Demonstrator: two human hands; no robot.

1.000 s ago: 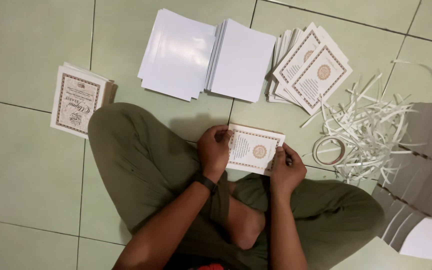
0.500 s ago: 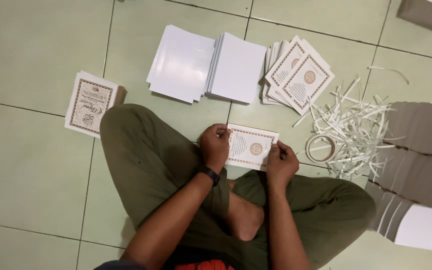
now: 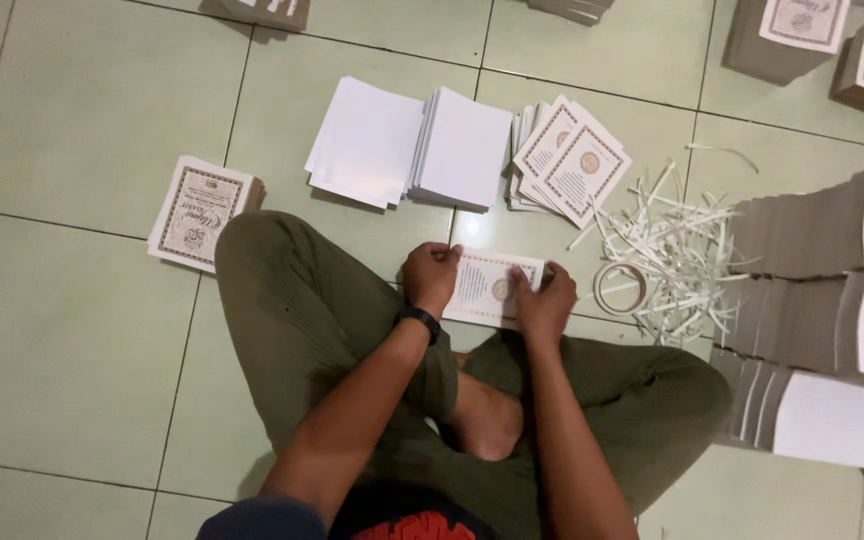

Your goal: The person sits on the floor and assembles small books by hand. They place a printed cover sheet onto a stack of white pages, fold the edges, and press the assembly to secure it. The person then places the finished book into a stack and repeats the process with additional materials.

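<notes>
So I'm sitting cross-legged on the green tile floor [image 3: 72, 330], both hands on one printed card [image 3: 490, 288] lying flat just past my knees. It's white with an ornate brown border and a round emblem, text too small to read. My left hand [image 3: 430, 278] pinches its left edge, my right hand [image 3: 544, 305] grips the right side. A tape roll [image 3: 620, 288] sits beside paper strips [image 3: 677, 250], blank white sheets [image 3: 412, 150] ahead.
</notes>
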